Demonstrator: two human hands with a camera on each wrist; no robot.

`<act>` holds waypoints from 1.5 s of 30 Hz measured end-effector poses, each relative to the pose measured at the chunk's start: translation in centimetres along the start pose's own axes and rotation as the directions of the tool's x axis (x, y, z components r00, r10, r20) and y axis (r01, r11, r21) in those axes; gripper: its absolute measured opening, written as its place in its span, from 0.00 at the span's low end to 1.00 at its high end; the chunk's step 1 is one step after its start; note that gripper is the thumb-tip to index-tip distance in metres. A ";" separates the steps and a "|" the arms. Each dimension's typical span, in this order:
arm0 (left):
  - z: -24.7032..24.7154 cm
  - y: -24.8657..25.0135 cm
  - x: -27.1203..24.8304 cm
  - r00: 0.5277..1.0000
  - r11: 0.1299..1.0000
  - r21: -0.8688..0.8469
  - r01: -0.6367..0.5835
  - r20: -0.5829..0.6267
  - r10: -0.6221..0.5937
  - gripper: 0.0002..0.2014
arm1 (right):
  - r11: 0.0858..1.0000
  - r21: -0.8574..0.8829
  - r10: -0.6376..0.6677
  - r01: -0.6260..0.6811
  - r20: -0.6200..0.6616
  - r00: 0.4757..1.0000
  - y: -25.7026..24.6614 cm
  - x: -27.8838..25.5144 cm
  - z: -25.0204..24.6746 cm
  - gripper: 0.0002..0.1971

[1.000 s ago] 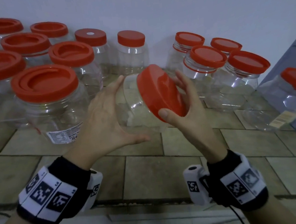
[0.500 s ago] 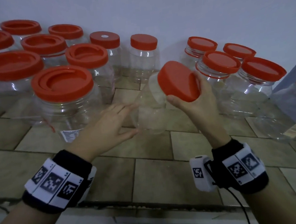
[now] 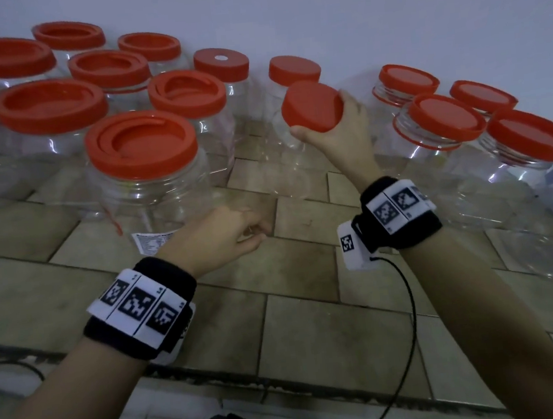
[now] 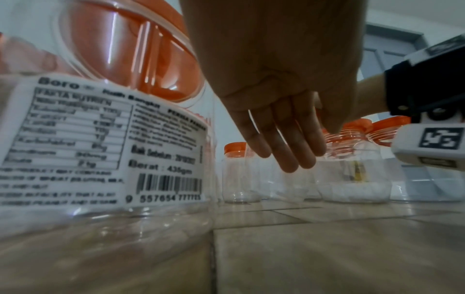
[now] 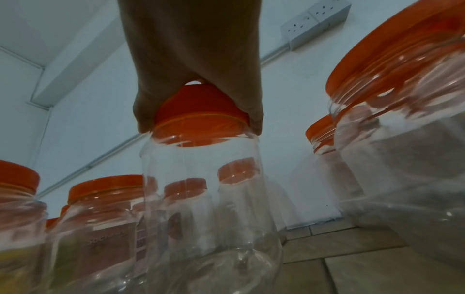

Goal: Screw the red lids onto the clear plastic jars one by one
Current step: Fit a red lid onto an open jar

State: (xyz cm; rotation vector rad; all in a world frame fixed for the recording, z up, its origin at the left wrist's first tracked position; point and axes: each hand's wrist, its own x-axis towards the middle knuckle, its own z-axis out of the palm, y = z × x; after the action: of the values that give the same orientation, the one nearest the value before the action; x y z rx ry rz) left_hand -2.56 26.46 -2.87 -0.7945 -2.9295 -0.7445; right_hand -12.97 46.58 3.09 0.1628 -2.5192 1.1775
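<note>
Head view: the right hand grips the red lid of a clear plastic jar at twelve o'clock among capped jars; the left hand hangs loosely curled and empty at nine o'clock. Left wrist view: fingers relaxed beside a labelled jar. Right wrist view: lid seated squarely. Advisable: steady the body before the final twist.

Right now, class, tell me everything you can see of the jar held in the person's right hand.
The jar is clear, empty-looking plastic, narrow, with a plain red lid on its mouth. The right hand grips that lid from above, thumb and fingers around its rim. It hangs slightly tilted among the other lidded jars; whether its base touches the tiled floor is unclear. The left hand is off it.
</note>
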 end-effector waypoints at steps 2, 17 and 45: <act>0.0 0.0 -0.1 1.000 1.000 -0.008 0.018 0.000 -0.018 0.09 | 1.000 0.007 0.004 -0.004 0.025 1.000 -0.3 1.4 1.1 0.49; -0.1 0.0 -0.3 0.999 1.000 0.000 -0.004 -0.035 0.004 0.09 | 0.999 -0.049 -0.011 0.019 0.163 0.987 -1.4 5.2 5.0 0.55; 1.3 1.8 1.4 0.996 0.995 -0.093 -0.044 -0.084 0.037 0.08 | 0.876 -0.429 -0.287 0.221 -0.094 0.953 9.7 -2.7 -12.6 0.30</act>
State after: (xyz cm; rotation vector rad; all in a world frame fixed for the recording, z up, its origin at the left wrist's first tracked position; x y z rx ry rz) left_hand -2.78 29.02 -3.05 -0.8068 -2.8150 -0.8968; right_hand -9.54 62.39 2.58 0.2727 -2.4499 0.5147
